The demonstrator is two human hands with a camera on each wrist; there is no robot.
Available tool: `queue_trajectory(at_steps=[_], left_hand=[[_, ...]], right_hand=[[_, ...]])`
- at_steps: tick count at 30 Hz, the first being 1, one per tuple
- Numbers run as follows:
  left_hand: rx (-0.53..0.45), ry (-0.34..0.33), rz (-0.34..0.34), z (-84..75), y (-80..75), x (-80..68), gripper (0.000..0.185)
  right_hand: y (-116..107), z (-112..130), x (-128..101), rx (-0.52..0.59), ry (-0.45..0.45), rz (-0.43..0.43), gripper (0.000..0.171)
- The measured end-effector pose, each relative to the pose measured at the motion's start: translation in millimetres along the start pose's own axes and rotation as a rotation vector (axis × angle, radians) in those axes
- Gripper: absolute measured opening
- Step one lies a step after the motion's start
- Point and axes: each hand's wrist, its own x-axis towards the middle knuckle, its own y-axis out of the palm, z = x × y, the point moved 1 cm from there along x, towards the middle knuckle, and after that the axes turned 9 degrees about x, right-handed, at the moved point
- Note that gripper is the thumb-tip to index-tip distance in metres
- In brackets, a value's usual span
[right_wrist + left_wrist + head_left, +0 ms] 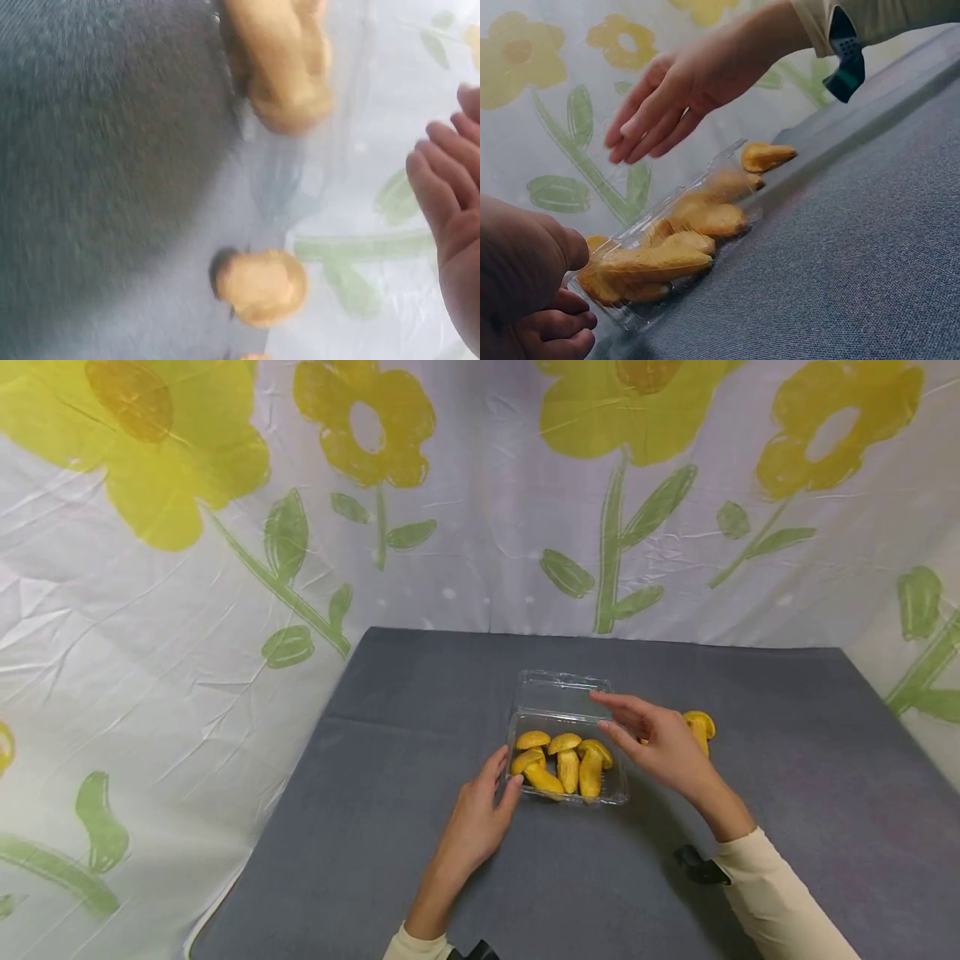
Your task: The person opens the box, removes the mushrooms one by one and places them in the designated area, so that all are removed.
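A clear plastic clamshell container (618,793) lies with its lid (562,693) folded back, away from the person. Several yellow mushrooms (567,768) fill its lower half. My left hand (476,818) holds the container at its left end; in the left wrist view the thumb (571,251) and curled fingers are at that end. Above the container's right side hovers my right hand (660,743), fingers extended and nothing in them. Just right of the container, another yellow mushroom (699,727) lies on the table, partly behind the right hand.
A grey cloth covers the table (390,760). Behind and beside it hangs a white curtain (480,543) printed with yellow flowers. In the right wrist view, a blurred mushroom (262,289) lies outside the container.
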Motion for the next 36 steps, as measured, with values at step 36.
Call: queue_trajectory(at_steps=[36], left_hand=[[-0.032,0.064,-0.028,-0.3,0.7,-0.6,0.057]], right_hand=[[77.8,2.8,16.2,-0.157,-0.132,0.296,0.043]])
